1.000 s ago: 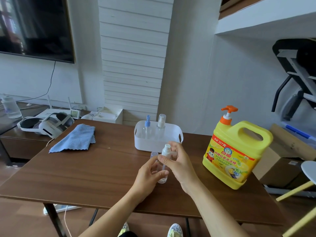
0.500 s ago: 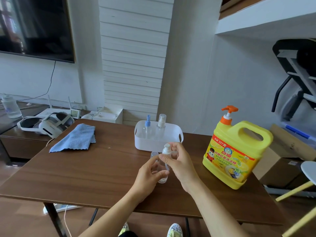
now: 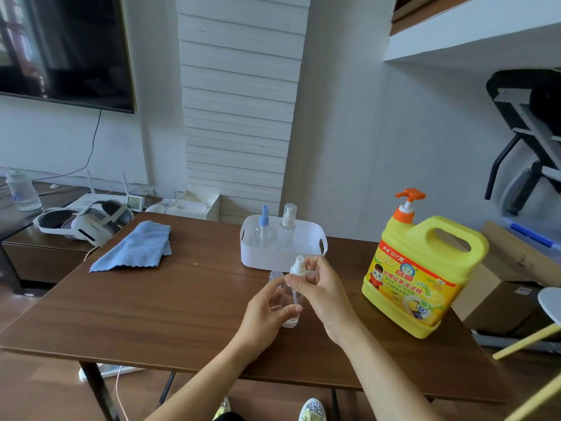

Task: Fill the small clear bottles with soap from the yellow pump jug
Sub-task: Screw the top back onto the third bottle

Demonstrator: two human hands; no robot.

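A small clear bottle [image 3: 290, 302] stands upright on the brown table [image 3: 170, 305]. My left hand [image 3: 267, 311] grips its body. My right hand [image 3: 321, 290] pinches its white spray top [image 3: 297, 267], which sits a little above the bottle's neck with its thin tube still inside. A clear cap [image 3: 275, 276] stands just behind the bottle. The yellow pump jug [image 3: 425, 275] with an orange pump stands to the right. Two more small bottles, one blue-topped [image 3: 263, 229] and one white-topped [image 3: 288, 226], stand in a white bin [image 3: 282, 256].
A blue cloth [image 3: 136, 247] lies on the table's far left. A white headset [image 3: 82, 223] and a water bottle [image 3: 22, 191] rest on a low cabinet to the left. Cardboard boxes [image 3: 501, 287] and a white stool [image 3: 551, 302] are on the right.
My right hand has lifted the white spray top slightly up off the bottle's neck. My left hand keeps holding the bottle in place.
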